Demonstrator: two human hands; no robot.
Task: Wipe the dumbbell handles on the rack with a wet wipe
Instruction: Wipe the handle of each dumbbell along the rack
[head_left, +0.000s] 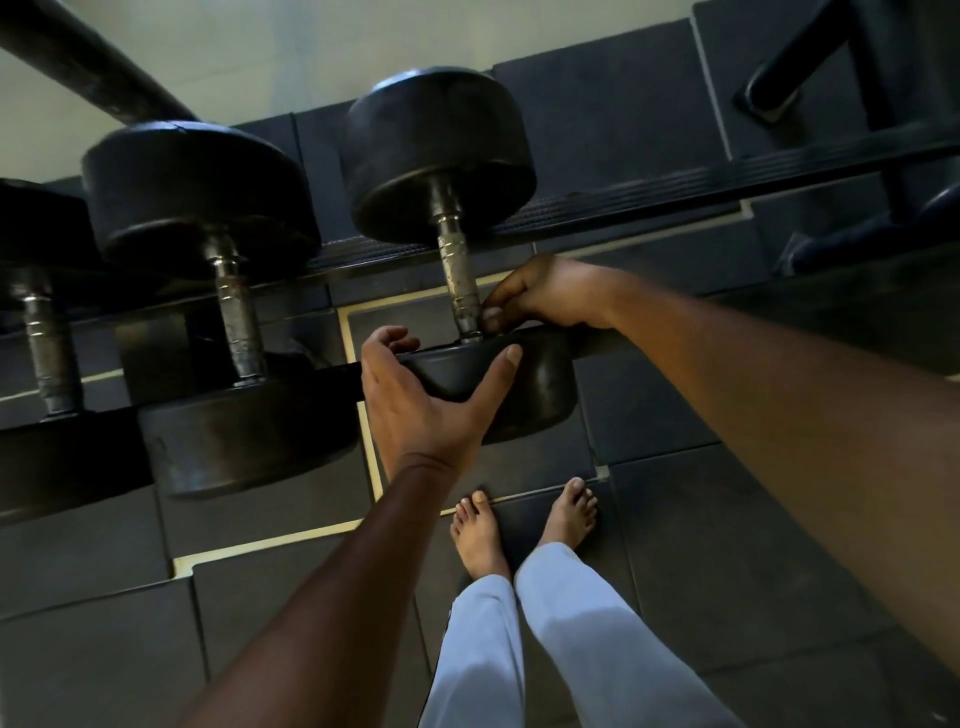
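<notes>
Three black dumbbells lie across the rack. On the rightmost dumbbell, my left hand grips the near weight head, thumb on one side and fingers curled over its top edge. My right hand reaches in from the right and its fingertips pinch the lower end of the worn metal handle, just above the near head. No wet wipe shows; anything under those fingers is hidden. The middle dumbbell and the left dumbbell lie untouched.
Dark rubber floor tiles with pale seams lie below the rack. My bare feet and light grey trousers stand close under the rightmost dumbbell. A black frame stands at the upper right, and a slanted black bar crosses the upper left.
</notes>
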